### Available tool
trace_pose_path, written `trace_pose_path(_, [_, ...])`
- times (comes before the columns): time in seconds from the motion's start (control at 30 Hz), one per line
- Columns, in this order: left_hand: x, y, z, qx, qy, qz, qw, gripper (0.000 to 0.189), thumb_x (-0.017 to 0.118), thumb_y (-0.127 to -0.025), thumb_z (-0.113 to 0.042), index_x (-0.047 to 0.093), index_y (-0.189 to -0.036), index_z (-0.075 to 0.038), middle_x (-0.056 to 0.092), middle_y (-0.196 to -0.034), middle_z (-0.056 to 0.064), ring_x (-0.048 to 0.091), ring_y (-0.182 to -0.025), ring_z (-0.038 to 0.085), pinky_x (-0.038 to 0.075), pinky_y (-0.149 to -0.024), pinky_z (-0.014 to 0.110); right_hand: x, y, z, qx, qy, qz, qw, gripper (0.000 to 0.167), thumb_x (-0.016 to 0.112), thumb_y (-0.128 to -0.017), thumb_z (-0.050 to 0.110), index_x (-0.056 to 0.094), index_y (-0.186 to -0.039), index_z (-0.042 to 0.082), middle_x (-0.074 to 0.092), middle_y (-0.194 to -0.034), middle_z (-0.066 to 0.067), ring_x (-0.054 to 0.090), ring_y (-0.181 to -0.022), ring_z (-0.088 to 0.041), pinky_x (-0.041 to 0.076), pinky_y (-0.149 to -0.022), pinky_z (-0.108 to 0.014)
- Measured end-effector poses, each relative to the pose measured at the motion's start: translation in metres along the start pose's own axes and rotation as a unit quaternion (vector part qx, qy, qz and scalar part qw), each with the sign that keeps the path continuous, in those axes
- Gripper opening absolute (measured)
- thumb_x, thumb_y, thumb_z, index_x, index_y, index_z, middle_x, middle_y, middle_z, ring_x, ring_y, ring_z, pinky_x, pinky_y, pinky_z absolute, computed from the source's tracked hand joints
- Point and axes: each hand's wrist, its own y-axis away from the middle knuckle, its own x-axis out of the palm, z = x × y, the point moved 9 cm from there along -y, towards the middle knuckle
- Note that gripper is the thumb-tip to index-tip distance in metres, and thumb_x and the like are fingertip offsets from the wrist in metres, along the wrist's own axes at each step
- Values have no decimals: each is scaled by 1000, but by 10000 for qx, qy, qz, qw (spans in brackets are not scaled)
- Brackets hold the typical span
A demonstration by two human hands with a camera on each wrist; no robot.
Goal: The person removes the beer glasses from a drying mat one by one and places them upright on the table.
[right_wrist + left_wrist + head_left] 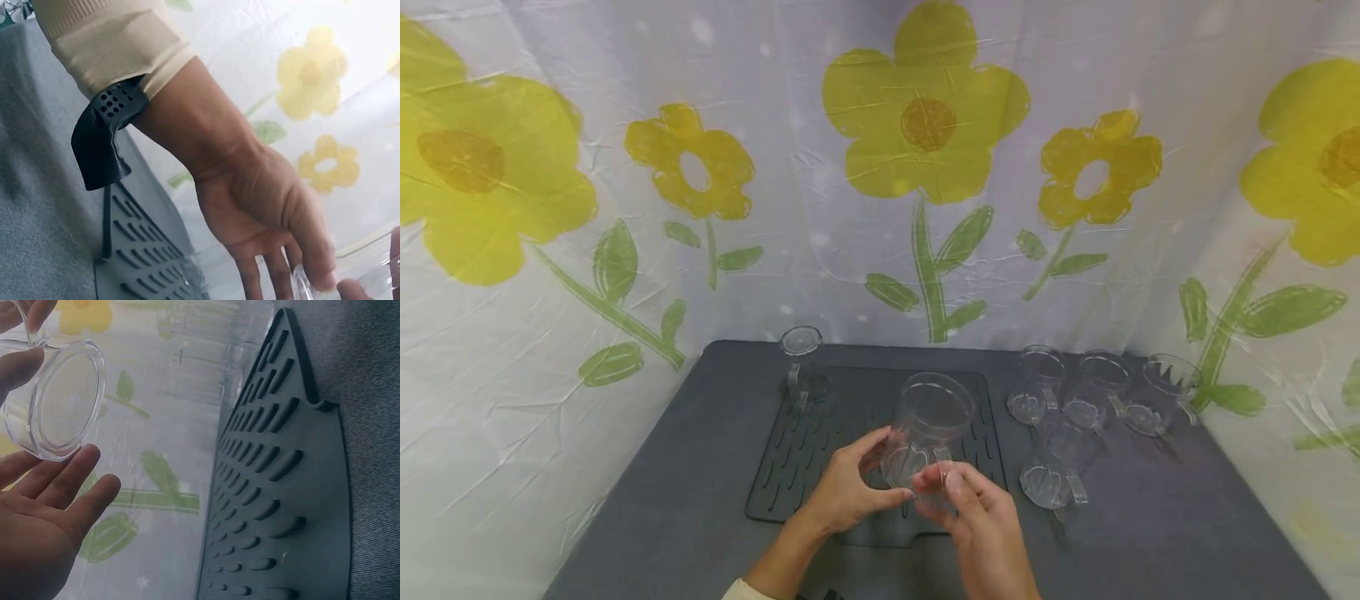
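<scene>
A clear mug (934, 425) is held upright over the front of the dark ribbed mat (797, 483). My left hand (846, 487) holds its lower body from the left, thumb at the front and fingers behind. On the other side, my right hand (981, 508) pinches the handle between thumb and fingers. The left wrist view shows the mug's round base (72, 400) from below, with the left fingertips (90, 453) at its edge and the outer fingers spread away. Only a sliver of the mug shows in the right wrist view.
Another clear mug (800, 367) stands at the mat's back left corner. Several more stand to the right, a back row including one mug (1101, 387) and a nearer mug (1056, 467). A flowered curtain (805, 250) hangs behind the grey table (670, 500) and along both sides.
</scene>
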Motion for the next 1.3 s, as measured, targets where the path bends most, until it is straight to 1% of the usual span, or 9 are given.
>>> trace_pose_path(0.13, [-1,0,2,-39,-88,-7,10000,76,81,-80,-17,42,-142,3,54,-134,14,50,-124,27,41,-102,41,1,0,-2,-4,183,-132,9997,28,48,-103,13,60,-103,-12,63,-99,-15,61,-100,-27,50,-89,-47])
trace_pose_path(0.3, [0,0,3,2,68,39,10000,73,81,-81,-17,45,-143,-7,55,-132,8,52,-122,24,42,-101,37,1,0,-2,-128,436,-322,9984,31,52,-101,12,58,-98,-19,64,-90,-11,65,-91,-23,53,-86,-42])
trace_pose_path(0.43, [0,0,2,69,68,11,10000,75,83,-79,-17,45,-144,-13,56,-132,4,53,-120,21,44,-99,37,0,0,0,-242,607,-404,9970,30,53,-100,9,58,-93,-20,63,-85,-10,65,-85,-22,54,-83,-40])
trace_pose_path(0.57, [-4,1,1,207,-84,-148,9996,79,84,-77,-19,44,-145,-11,55,-134,4,51,-122,23,45,-98,41,-1,-1,8,-420,838,-381,9949,29,53,-100,10,59,-88,-16,62,-81,-10,64,-83,-23,55,-82,-39])
trace_pose_path(0.7, [-9,5,1,341,-221,-268,9988,80,84,-77,-18,42,-145,-5,50,-140,7,50,-123,29,46,-97,45,-4,-2,17,-619,1040,-440,9917,27,54,-100,9,60,-85,-12,62,-80,-12,64,-82,-24,55,-81,-37])
trace_pose_path(0.8, [-15,8,1,333,-223,-320,9987,80,83,-78,-17,41,-145,-5,48,-141,8,50,-123,30,45,-97,45,-10,-3,24,-715,1124,-534,9896,26,55,-99,9,60,-83,-11,62,-79,-12,64,-81,-25,55,-81,-36])
trace_pose_path(0.97, [-28,12,-1,240,-172,-512,9983,80,83,-78,-17,41,-146,-11,47,-142,5,49,-124,28,44,-99,40,-21,-5,39,-902,1142,-658,9872,26,56,-99,8,60,-82,-11,61,-77,-14,63,-80,-26,55,-79,-35])
trace_pose_path(1.13, [-42,16,-3,359,-230,-717,9965,79,82,-80,-14,40,-147,-14,45,-143,7,48,-125,31,43,-100,42,-36,-7,58,-1272,1052,-717,9837,26,54,-99,5,57,-81,-14,61,-76,-13,63,-79,-26,54,-79,-34])
trace_pose_path(1.3, [-59,26,0,415,-405,-966,9936,78,82,-80,-15,41,-146,-12,46,-142,8,49,-124,31,43,-99,42,-52,-7,73,-1606,834,-660,9813,24,49,-101,0,55,-83,-16,60,-77,-12,63,-76,-25,55,-81,-36])
